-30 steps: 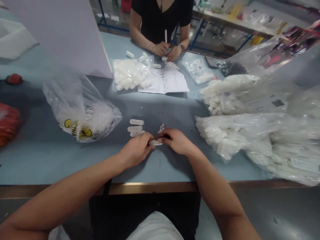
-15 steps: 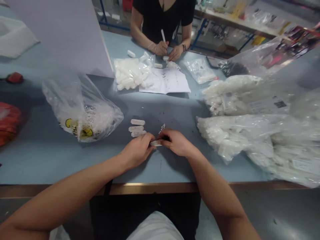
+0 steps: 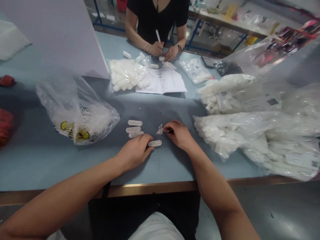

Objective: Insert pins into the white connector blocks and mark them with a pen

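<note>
My left hand pinches the left end of a small white plastic strip with rows of holes, held low over the table. My right hand is apart from the strip, with fingertips closed at the right edge of a small heap of tiny white pieces. Something dark shows between those fingers, perhaps only shadow; what they hold cannot be made out. Just beyond my left hand lie three similar white strips, one behind another.
A clear bag of tiny white parts stands to the left. Large bags of white parts fill the right side. Across the table, a person holds a white pen near a paper sheet and a bag of white pieces.
My right hand has left the strip and moved up and right to the heap of tiny pieces. My left hand still grips the strip, which is now more exposed. The view has shifted slightly.
</note>
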Available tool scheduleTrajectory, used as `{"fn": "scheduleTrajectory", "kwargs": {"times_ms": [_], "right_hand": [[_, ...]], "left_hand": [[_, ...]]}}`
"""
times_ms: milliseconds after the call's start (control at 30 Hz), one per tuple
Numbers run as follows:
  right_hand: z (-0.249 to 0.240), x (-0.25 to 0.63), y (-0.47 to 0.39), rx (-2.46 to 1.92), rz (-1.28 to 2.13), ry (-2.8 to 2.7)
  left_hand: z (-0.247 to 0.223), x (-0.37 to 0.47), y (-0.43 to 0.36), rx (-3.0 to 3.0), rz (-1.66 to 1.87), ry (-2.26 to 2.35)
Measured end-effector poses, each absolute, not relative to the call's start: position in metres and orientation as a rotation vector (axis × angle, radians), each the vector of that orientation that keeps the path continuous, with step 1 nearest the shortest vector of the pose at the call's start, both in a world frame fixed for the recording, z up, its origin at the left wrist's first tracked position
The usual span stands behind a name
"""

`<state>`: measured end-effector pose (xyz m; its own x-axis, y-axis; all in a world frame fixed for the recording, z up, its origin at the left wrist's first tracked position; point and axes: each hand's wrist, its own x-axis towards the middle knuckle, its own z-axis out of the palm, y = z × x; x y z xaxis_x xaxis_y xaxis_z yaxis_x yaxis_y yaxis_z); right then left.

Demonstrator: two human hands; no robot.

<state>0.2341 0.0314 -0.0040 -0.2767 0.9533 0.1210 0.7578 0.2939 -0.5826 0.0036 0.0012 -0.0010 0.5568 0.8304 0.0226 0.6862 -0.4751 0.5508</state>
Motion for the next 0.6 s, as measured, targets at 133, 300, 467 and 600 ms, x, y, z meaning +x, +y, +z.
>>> {"fn": "scheduleTrajectory", "kwargs": {"times_ms": [133,300,467,600], "right_hand": [[-0.003,0.231,0.03,-1.562,0.515,-2.23],[0.005,0.223,0.03,-1.624,0.295,-2.399],[0.006,0.224,0.03,-1.683,0.306,-2.398],[0.006,0.229,0.029,-1.723,0.403,-2.316]], "left_hand": [[-0.002,0.003,0.001,2.331,0.386,1.209],[-0.001,0.003,0.001,2.35,0.376,1.205],[0.0,0.003,0.001,2.355,0.377,1.212],[0.0,0.002,0.002,2.344,0.36,1.226]]}}
